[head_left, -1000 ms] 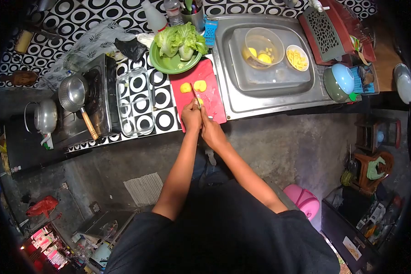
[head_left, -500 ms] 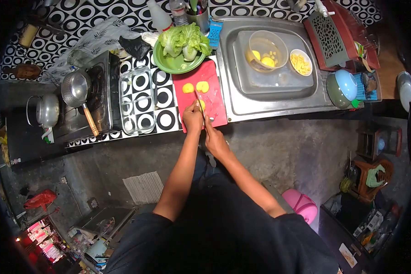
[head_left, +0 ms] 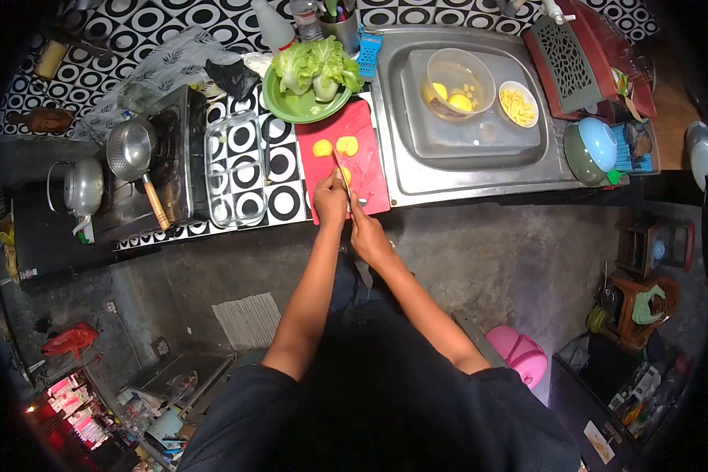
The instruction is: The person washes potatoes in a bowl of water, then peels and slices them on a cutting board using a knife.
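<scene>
My right hand [head_left: 371,238] is closed around the handle of a knife [head_left: 341,166], whose narrow blade points away over the red cutting board [head_left: 362,118]. Left of the knife, my left hand [head_left: 332,198] is closed, its fingertips pressed on a small yellow piece [head_left: 346,175] by the blade. Fingers and blade partly hide this piece. Beyond the knife tip lie a yellow chunk [head_left: 322,147] and another yellow chunk [head_left: 347,145]. Their exact kind cannot be made out.
Behind the board stands a green bowl [head_left: 307,114] of leafy greens. A glass dish [head_left: 236,169] sits left, beside a stove with a pan [head_left: 130,149]. On the sink, a clear tub [head_left: 480,86] holds yellow pieces in liquid; a white bowl [head_left: 533,118] holds yellow strips.
The view has shifted slightly. Both hands stay at almost the same spot on the board, the knife still at the yellow piece.
</scene>
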Motion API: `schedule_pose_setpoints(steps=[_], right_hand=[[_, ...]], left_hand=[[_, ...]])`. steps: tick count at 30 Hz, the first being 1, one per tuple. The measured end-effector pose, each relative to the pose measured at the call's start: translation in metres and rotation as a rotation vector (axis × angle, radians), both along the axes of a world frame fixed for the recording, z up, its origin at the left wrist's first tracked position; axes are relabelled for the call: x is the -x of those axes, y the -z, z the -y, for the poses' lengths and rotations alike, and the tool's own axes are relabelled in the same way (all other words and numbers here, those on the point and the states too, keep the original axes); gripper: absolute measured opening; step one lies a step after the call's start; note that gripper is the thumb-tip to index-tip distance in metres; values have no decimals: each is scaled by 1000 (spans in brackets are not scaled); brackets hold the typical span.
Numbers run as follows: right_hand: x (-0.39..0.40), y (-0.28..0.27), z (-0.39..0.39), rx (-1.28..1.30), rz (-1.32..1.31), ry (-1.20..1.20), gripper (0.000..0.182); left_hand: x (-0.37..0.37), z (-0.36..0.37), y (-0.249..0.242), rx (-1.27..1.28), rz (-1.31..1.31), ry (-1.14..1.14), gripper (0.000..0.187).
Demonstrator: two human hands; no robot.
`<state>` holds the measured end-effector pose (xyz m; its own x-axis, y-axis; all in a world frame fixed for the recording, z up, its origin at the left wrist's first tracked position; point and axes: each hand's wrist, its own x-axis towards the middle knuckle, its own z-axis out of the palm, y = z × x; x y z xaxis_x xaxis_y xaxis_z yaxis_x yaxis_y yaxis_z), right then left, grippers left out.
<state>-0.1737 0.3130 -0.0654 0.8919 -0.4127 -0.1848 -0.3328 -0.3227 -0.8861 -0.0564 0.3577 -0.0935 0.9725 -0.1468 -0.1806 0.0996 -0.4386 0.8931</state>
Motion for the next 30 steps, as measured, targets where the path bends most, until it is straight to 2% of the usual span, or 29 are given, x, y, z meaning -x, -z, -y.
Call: schedule_pose_setpoints(steps=[5,8,11,14,17,18,20,28,30], right_hand=[[-17,-15,11,-51,-80,-22,60],[-16,-12,17,32,-129,-30,58],[-13,-28,22,100,-106,-29,56],[-1,-35,28,142,-125,-9,45],[16,-35,31,175,-108,-22,42],[20,-32,31,169,-77,1,32],[26,-28,34,190,-153,-46,26],[25,-26,39,206,-252,-143,27],[22,-27,41,171,-262,-136,30]], left_hand=[[-9,-2,15,38,-91,0,33],[-13,-10,25,236,-232,-5,33],[-15,-16,-7,295,-405,-7,31],[-17,-13,-26,290,-428,55,32],[-9,-16,-23,291,-476,95,34],[-5,-17,-22,292,-488,88,34],[-1,-16,-21,299,-490,82,34],[17,-5,-21,328,-411,-20,32],[15,-3,-21,253,-401,15,30]])
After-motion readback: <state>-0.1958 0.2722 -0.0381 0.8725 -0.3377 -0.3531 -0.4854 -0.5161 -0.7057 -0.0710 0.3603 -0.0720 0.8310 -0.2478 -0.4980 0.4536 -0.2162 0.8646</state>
